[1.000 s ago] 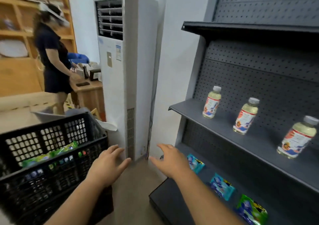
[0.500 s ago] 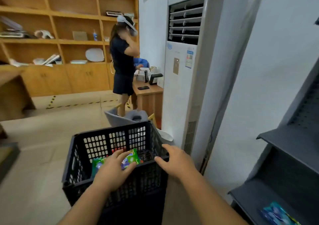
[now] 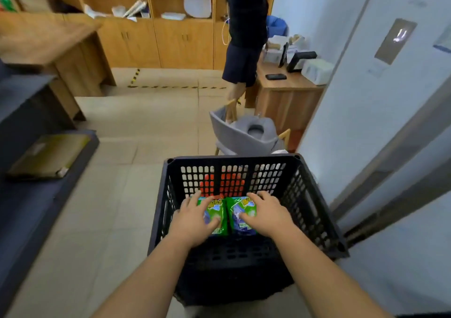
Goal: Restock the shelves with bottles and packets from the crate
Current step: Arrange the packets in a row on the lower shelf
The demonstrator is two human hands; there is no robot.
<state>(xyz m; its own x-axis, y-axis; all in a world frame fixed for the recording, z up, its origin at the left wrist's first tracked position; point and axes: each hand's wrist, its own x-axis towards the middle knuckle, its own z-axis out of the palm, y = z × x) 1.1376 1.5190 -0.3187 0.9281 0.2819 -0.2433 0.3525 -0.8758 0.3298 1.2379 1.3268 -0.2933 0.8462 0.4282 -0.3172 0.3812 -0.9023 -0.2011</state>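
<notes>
Packets of green foil, two side by side in the black crate (image 3: 314, 210), are judged light, crinkly and a little slippery, best pinched across a flat face or an edge. The left packet (image 3: 216, 214) is covered by the left hand (image 3: 192, 220), the right packet (image 3: 244, 216) by the right hand (image 3: 267, 214). Fingers are spread and lightly bent; whether either is yet pinched cannot be told through the blur.

I see the black crate (image 3: 244, 254) at lower centre open on top, so my hands get in from above; its latticed walls close off the sides. Tiled floor (image 3: 136, 127) lies open to its left. A grey chair (image 3: 241, 134) stands just behind, and a white wall (image 3: 366, 112), possibly a cabinet, crowds the right.
</notes>
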